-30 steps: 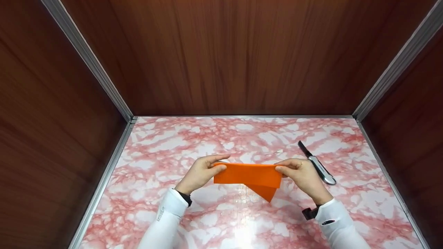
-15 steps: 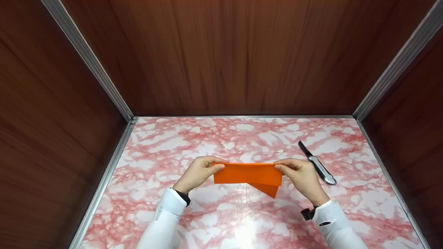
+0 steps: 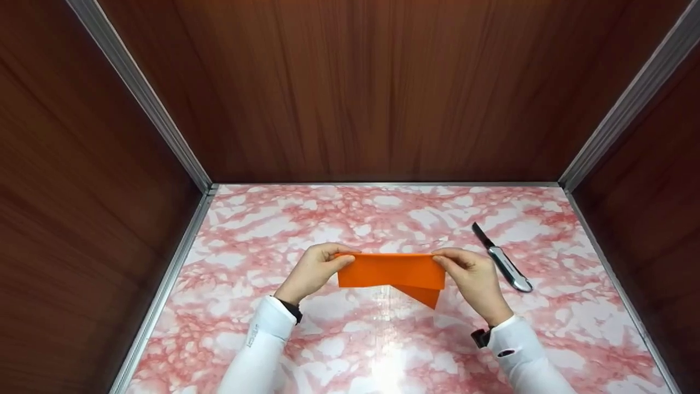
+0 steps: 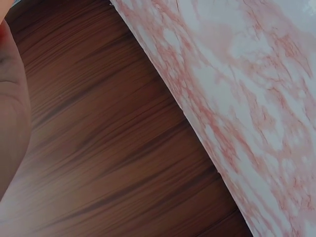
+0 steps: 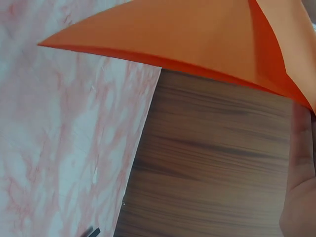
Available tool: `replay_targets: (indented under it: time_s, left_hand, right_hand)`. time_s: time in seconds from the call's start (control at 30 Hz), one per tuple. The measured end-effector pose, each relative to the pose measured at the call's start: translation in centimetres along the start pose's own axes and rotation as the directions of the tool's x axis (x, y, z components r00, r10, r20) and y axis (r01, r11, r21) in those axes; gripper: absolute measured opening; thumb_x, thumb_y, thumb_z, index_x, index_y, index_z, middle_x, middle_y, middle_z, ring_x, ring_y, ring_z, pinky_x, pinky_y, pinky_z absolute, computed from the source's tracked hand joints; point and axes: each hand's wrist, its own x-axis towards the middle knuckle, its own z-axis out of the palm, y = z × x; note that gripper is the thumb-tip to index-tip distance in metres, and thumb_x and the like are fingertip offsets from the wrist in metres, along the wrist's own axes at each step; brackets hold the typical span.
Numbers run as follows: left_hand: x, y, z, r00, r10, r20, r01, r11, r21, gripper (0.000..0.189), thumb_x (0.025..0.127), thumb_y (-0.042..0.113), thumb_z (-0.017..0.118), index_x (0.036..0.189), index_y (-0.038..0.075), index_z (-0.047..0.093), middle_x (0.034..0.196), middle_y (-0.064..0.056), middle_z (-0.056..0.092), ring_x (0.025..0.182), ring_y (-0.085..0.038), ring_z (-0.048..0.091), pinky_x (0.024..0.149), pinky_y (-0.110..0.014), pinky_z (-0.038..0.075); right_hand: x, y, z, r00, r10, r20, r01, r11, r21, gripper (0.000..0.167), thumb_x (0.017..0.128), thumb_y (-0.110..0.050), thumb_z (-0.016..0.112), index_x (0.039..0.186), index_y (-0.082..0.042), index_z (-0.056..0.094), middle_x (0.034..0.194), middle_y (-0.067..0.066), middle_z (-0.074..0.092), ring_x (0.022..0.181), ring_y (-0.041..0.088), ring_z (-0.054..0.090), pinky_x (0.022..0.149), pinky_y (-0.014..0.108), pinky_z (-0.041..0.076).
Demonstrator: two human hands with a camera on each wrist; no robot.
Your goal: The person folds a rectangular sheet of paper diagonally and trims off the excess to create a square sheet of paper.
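An orange folded sheet of paper (image 3: 383, 271) is stretched level between both hands, its fold along the top. The left hand (image 3: 311, 272) pinches its upper left corner between thumb and fingers. At the upper right corner, the right hand (image 3: 477, 280) pinches it the same way. Below the lower edge, on the right, hangs a pointed flap (image 3: 424, 296). Seen from the right wrist, the paper's pointed part (image 5: 187, 37) spreads across the top, with the right hand's fingers (image 5: 302, 148) behind its edge. The left wrist view shows only part of the left hand (image 4: 12, 113).
A knife (image 3: 509, 268) with a black blade and a silver-green handle lies on the table, right of the right hand. Red-and-white marbled tabletop (image 3: 262, 219) extends around the hands. Brown wood-grain panels (image 3: 377, 93) with metal edging enclose the back and sides.
Both hands have raised the paper slightly. The hanging flap has grown shorter and its tip has swung right. The left fingers have closed down onto the paper's top edge.
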Motion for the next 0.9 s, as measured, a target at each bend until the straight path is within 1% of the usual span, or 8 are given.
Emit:
replay_targets:
  time_s: [0.23,0.3,0.5,0.57,0.7,0.77,0.83,0.9]
  left_hand:
    - [0.2,0.2,0.3,1.000,-0.011,-0.013,0.011,1.000,-0.011,0.023,0.096,0.035,0.072,0.114,0.023,0.079,0.102,0.003,0.075,0.094,-0.017,0.067,0.088,-0.037,0.052]
    - [0.1,0.2,0.3,1.000,-0.011,-0.011,0.011,1.000,-0.024,0.022,0.097,0.031,0.072,0.115,0.021,0.079,0.103,0.003,0.075,0.095,-0.017,0.068,0.089,-0.037,0.053]
    - [-0.2,0.0,0.3,0.999,0.034,0.007,-0.034,0.999,-0.018,0.022,0.098,0.030,0.070,0.117,0.021,0.078,0.110,0.005,0.075,0.099,-0.016,0.069,0.090,-0.037,0.053]
    - [-0.1,-0.2,0.2,0.999,0.038,0.008,-0.037,0.999,-0.025,0.023,0.098,0.032,0.070,0.117,0.022,0.078,0.111,0.005,0.075,0.100,-0.016,0.068,0.091,-0.036,0.053]
    - [0.2,-0.5,-0.1,1.000,0.009,-0.013,-0.010,0.999,-0.031,0.024,0.098,0.033,0.071,0.117,0.021,0.078,0.108,0.003,0.075,0.099,-0.018,0.068,0.092,-0.038,0.053]
    - [0.2,-0.5,-0.2,1.000,-0.008,-0.024,0.009,1.000,0.015,0.021,0.098,0.032,0.071,0.115,0.022,0.078,0.108,0.005,0.075,0.100,-0.017,0.069,0.092,-0.040,0.053]
    - [0.0,-0.3,-0.2,0.999,-0.014,-0.034,0.018,0.993,0.120,0.017,0.099,0.031,0.071,0.112,0.025,0.078,0.108,0.009,0.073,0.101,-0.014,0.068,0.094,-0.041,0.052]
    - [-0.1,0.1,-0.2,0.999,0.013,-0.033,-0.003,0.960,0.281,0.013,0.099,0.030,0.070,0.109,0.026,0.078,0.106,0.011,0.072,0.102,-0.012,0.066,0.095,-0.041,0.051]
  right_hand:
    - [-0.1,-0.6,0.0,0.995,-0.101,-0.025,0.100,0.995,-0.010,0.011,0.090,-0.001,0.077,0.100,-0.003,0.081,0.095,0.007,0.078,0.082,0.012,0.072,0.075,0.015,0.054]
    - [0.0,-0.6,0.1,0.997,-0.075,-0.024,0.075,0.997,0.012,0.012,0.089,-0.001,0.077,0.101,-0.001,0.080,0.095,0.007,0.078,0.083,0.014,0.073,0.075,0.017,0.055]
    - [0.2,0.9,0.4,0.997,0.070,-0.014,-0.069,0.996,0.063,0.012,0.089,-0.006,0.079,0.101,-0.004,0.081,0.095,0.006,0.078,0.081,0.013,0.072,0.074,0.020,0.056]
    - [0.1,1.4,0.5,0.998,0.053,-0.016,-0.051,0.997,0.063,0.012,0.090,-0.008,0.079,0.101,-0.007,0.081,0.095,0.005,0.078,0.080,0.014,0.071,0.073,0.020,0.056]
    - [-0.1,2.2,0.8,0.999,-0.045,-0.018,0.046,0.997,0.055,0.011,0.091,-0.012,0.078,0.102,-0.011,0.081,0.097,0.001,0.077,0.081,0.014,0.071,0.073,0.020,0.056]
    - [-0.3,2.4,0.9,0.996,-0.084,-0.016,0.085,0.995,0.054,0.011,0.092,-0.013,0.078,0.103,-0.013,0.081,0.098,0.000,0.077,0.082,0.014,0.071,0.073,0.021,0.056]
    - [-0.5,2.6,1.1,0.994,-0.105,-0.014,0.106,0.993,0.057,0.011,0.092,-0.014,0.078,0.103,-0.014,0.081,0.098,-0.001,0.077,0.083,0.014,0.072,0.073,0.021,0.056]
    - [-0.6,2.6,1.2,0.993,-0.114,-0.013,0.115,0.992,0.056,0.011,0.092,-0.015,0.078,0.102,-0.014,0.081,0.098,-0.003,0.077,0.083,0.014,0.072,0.074,0.021,0.056]
